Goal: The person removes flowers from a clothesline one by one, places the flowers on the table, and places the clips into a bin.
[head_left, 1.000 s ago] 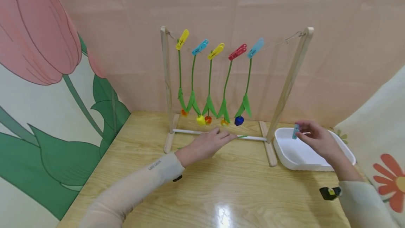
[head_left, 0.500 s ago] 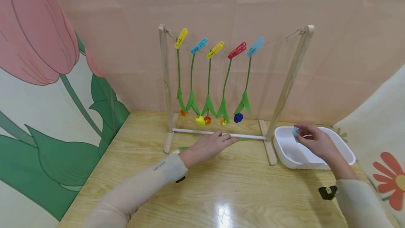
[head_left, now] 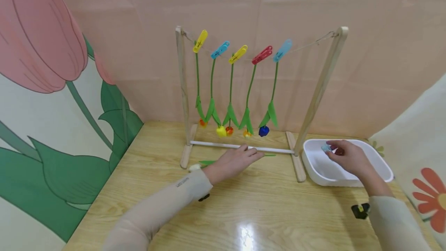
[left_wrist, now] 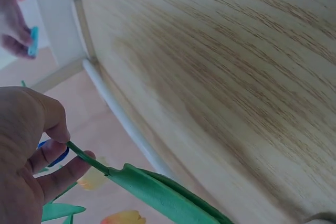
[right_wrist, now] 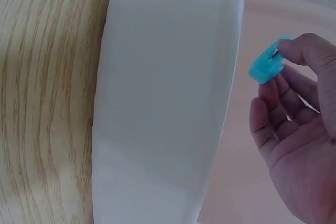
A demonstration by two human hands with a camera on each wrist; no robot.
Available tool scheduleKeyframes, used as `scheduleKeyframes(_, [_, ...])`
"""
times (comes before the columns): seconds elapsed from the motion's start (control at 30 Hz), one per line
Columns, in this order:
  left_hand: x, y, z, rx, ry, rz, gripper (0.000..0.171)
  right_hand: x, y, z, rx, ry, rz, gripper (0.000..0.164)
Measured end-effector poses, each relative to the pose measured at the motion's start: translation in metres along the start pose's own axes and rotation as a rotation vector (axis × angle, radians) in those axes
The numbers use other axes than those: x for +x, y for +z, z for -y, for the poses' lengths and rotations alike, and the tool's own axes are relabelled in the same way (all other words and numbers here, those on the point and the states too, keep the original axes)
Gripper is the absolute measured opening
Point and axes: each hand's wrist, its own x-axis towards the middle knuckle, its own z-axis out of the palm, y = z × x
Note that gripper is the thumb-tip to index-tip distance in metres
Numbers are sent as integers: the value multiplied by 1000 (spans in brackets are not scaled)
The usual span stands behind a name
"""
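Observation:
My left hand (head_left: 234, 162) pinches the green stem of an artificial tulip (left_wrist: 163, 195) between thumb and fingers, low in front of the rack's white crossbar. The tulip's pale head lies to the left, partly behind my sleeve. Over the white plastic basin (head_left: 324, 179) my right hand (head_left: 352, 159) pinches a light blue clothespin (right_wrist: 266, 65) between thumb and fingers. From the string hang several tulips upside down, held by clothespins: yellow, blue, yellow, red (head_left: 262, 55) and light blue (head_left: 282, 51). A dark blue tulip (head_left: 263, 131) is the rightmost one.
A wooden rack (head_left: 318, 92) with two posts, a string and a white crossbar (head_left: 209, 144) stands on the wooden table (head_left: 265, 208). The basin is just right of its right foot. Behind is a pink cloth backdrop (head_left: 244, 7); flower-printed panels flank both sides.
My left hand has shifted slightly right with the tulip, showing more of its pale head. The clothespin in my right hand has turned from upright to tilted, while that hand stays over the basin.

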Motion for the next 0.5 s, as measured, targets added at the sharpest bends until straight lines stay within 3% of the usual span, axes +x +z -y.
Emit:
scheduleKeyframes(0.3, [1,7,2,18,-5,46,63,1,7,-10,-39,21,91,36])
scheduleKeyframes(0.5, [1,12,4,31,-2,37,61,1,8,-11,-57,32,148,37])
